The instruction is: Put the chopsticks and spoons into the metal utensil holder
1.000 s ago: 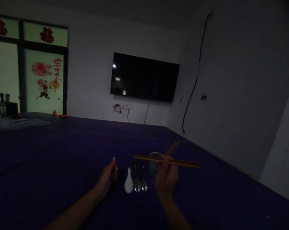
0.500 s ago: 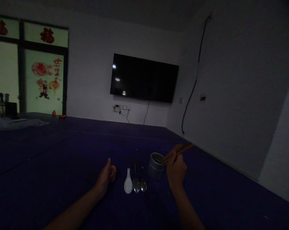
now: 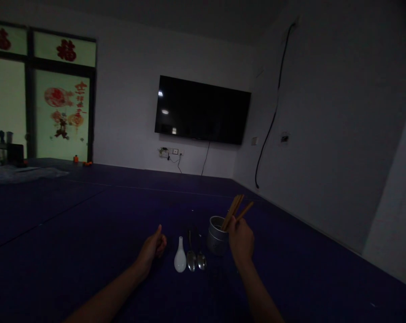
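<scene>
My right hand (image 3: 242, 240) is closed around several wooden chopsticks (image 3: 233, 211), at the right side of a grey metal cup (image 3: 218, 240). The chopsticks' lower ends meet the cup's rim, and one stick leans away to the right of the others. Whether the tips are inside the cup, I cannot tell. Left of the cup lie two metal spoons (image 3: 191, 260) side by side, bowls toward me, then a white soup spoon (image 3: 180, 260). Beside that white spoon, my left hand (image 3: 151, 251) is held with curled fingers and raised thumb, apart from everything; nothing shows in it.
The wide dark-blue tabletop (image 3: 105, 224) runs back to the wall. Plastic sheeting (image 3: 28, 174) lies at the far left, near small orange objects (image 3: 76, 159). A black cable (image 3: 273, 116) hangs down the right wall, and a television (image 3: 203, 110) is mounted behind.
My right hand has shifted slightly left toward the cup, and the chopsticks have tipped more upright. My left hand has moved a little to the right. The spoons stay put.
</scene>
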### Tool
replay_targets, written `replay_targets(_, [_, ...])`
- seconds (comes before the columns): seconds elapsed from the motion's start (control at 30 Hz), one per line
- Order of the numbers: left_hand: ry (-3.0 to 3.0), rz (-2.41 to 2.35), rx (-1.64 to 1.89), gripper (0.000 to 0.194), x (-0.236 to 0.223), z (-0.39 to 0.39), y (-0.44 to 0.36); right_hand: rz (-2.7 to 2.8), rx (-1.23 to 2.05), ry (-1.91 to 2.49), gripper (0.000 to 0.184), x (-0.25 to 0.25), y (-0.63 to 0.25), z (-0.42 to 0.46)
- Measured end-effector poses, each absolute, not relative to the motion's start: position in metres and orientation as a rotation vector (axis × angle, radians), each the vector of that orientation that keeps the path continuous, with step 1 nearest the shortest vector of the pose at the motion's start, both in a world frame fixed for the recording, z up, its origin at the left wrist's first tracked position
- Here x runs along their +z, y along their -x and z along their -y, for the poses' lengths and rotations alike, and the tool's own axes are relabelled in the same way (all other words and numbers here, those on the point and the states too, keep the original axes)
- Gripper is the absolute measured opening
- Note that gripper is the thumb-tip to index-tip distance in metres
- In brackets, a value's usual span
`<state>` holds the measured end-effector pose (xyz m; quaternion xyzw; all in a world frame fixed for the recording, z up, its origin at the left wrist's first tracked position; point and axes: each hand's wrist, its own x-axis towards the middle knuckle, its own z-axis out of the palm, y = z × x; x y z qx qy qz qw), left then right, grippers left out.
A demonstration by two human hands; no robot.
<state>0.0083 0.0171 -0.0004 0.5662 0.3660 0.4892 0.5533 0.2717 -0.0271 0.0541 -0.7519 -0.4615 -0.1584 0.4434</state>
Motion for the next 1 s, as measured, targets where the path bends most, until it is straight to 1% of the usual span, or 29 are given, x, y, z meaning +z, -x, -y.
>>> replay_targets(0.07, [-1.35, -0.874, 1.148, 0.069, -0.002, -0.018, -0.008, 1.151, -0.4, 1.85, 0.038, 0.052, -0.273, 0.026])
replay_targets(0.2, [-1.37, -0.888, 1.158, 0.07, -0.004, -0.02, -0.009, 1.167, -0.393, 1.831, 0.047, 0.05, -0.275, 0.025])
replay_targets(0.5, [-1.347, -0.899, 1.169, 0.069, -0.002, -0.019, -0.011, 1.097, -0.252, 1.949, 0.059, 0.054, -0.267, 0.032])
replay_targets(0.6, [-1.389, -0.926, 1.171, 0.069, -0.002, -0.017, -0.012, 1.025, -0.262, 1.896, 0.063, 0.057, -0.266, 0.034])
replay_targets(0.7, [-1.482, -0.989, 1.172, 0.068, -0.003, -0.014, -0.013, 0.873, -0.36, 1.746, 0.064, 0.063, -0.267, 0.039])
replay_targets(0.8, [-1.662, -1.063, 1.213, 0.061, -0.003, -0.007, -0.015, 0.799, -0.467, 1.528, 0.063, 0.071, -0.265, 0.046])
replay_targets(0.87, [-1.853, -1.096, 1.22, 0.053, 0.0, -0.001, -0.015, 0.851, -0.505, 1.412, 0.062, 0.072, -0.258, 0.05])
replay_targets(0.93, [-2.095, -1.109, 1.206, 0.043, 0.004, 0.006, -0.015, 1.003, -0.511, 1.34, 0.057, 0.07, -0.245, 0.052])
replay_targets(1.0, [-2.352, -1.083, 1.194, 0.038, 0.007, 0.012, -0.014, 1.291, -0.484, 1.289, 0.052, 0.064, -0.227, 0.053])
